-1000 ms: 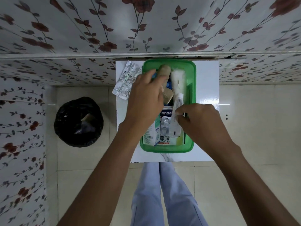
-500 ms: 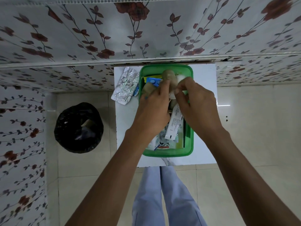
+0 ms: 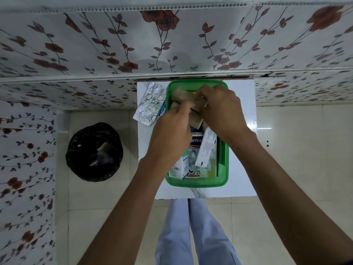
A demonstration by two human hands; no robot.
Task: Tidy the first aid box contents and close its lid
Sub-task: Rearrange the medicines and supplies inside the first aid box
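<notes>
A green first aid box (image 3: 223, 180) stands open on a small white table (image 3: 242, 169). Both hands work over its far half. My left hand (image 3: 172, 134) grips a tan bandage roll (image 3: 195, 121), and my right hand (image 3: 219, 109) holds another tan bandage roll (image 3: 181, 95) lying across the far end. In the near half lie a white tube (image 3: 206, 148), a white medicine carton (image 3: 180, 167) and a plaster box (image 3: 196, 140). No lid is in view.
Silver blister packs (image 3: 150, 104) lie on the table left of the box, partly over its edge. A black-lined waste bin (image 3: 93, 152) stands on the tiled floor at the left. A floral wall runs behind the table. My legs (image 3: 191, 232) are below the table.
My right hand left the white tube in the near half and moved to the far end. Both hands now grip tan rolls, which have turned to lie crosswise.
</notes>
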